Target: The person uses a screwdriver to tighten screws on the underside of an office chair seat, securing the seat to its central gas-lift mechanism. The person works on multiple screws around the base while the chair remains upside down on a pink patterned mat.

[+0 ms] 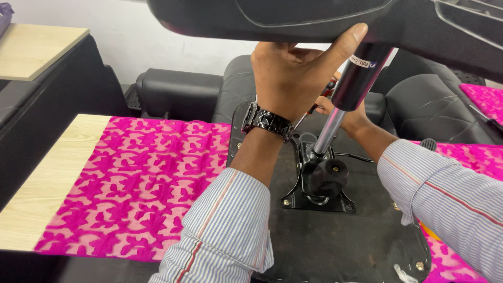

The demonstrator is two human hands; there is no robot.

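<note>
Chair seat underside (335, 241), black, flat on table (47, 183) over pink patterned cloth (136, 194). Metal mounting plate (314, 199) bolted at centre of this seat; gas lift cylinder (351, 84) standing up from plate, slightly tilted. Black chair base (293, 18) on top of cylinder, above the seat. Left hand (293, 73) raised over the seat, fingers curled and thumb pressed against underside of base; dark watch (267, 121) on wrist. Right hand (346, 112) behind the cylinder, mostly hidden, seemingly closed around red-handled screwdriver (319, 102); grip cannot be told exactly. Black knob (330, 175) beside the plate. More black chair parts (178, 91) beyond the seat.
</note>
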